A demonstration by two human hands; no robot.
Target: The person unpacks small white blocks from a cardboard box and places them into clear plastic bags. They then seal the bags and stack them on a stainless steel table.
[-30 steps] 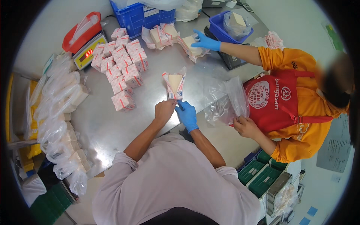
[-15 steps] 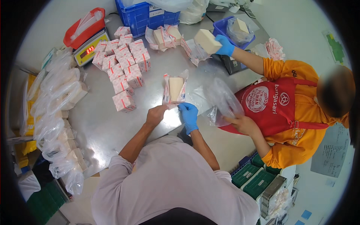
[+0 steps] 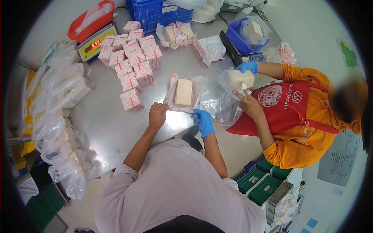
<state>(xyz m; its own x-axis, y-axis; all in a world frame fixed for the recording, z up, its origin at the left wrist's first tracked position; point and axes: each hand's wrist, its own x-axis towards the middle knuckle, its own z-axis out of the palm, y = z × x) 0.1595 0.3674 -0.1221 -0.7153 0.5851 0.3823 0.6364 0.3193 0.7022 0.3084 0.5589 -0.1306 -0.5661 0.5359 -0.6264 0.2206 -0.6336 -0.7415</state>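
Observation:
A pale cream block [image 3: 183, 92] lies on a sheet of white and red wrapping paper [image 3: 197, 86] spread on the metal table in front of me. My bare left hand [image 3: 157, 115] pinches the paper's near left corner. At the near right corner, my right hand [image 3: 204, 122], in a blue glove, has its fingertips closed on the paper's edge. Neither hand touches the block. Wrapped blocks [image 3: 132, 100] with red stripes stand grouped to the left, beyond my left hand.
On the right, a co-worker in a red apron [image 3: 270, 116] holds a pale block [image 3: 241, 79] at a clear plastic bag [image 3: 223, 97]. Bagged blocks [image 3: 58, 116] line the left edge. Behind stand a scale [image 3: 93, 47], a blue crate [image 3: 159, 17] and unwrapped blocks [image 3: 171, 35].
The paper, folded up beside my block before, now lies spread flatter. My hands have moved slightly apart. The co-worker's gloved hand has brought a block down to the plastic bag.

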